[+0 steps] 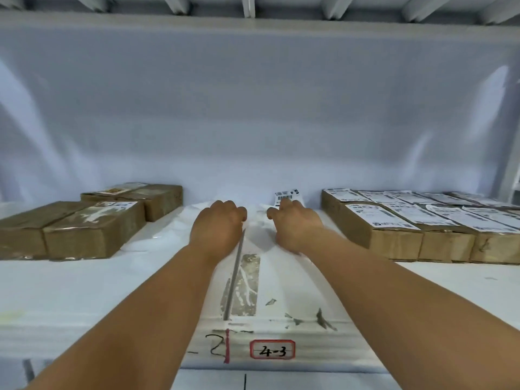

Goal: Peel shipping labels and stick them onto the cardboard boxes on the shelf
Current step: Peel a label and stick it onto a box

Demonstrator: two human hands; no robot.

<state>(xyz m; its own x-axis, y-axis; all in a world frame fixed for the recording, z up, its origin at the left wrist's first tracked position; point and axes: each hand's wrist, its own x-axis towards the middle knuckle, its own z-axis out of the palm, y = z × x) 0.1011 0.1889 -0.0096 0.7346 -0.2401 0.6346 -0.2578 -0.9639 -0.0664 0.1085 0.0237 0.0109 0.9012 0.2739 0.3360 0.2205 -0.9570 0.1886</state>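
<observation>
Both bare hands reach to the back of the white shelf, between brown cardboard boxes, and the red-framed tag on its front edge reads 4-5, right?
Not quite. The head view shows the red-framed tag reading 4-3, not 4-5. The rest holds: the left hand and right hand reach to the back of the white shelf, between brown cardboard boxes.

This is a warehouse or shipping stockroom. A wide storage shelf (84,291) wrapped in white sheeting carries rows of taped cardboard boxes (394,237), those on the right each topped with a printed shipping sticker. A red-framed tag (272,349) on the shelf's front edge reads "4-3", a location mark. Barcode labels (287,196) sit at the back, and metal ribs (249,7) of the next level run overhead.
</observation>
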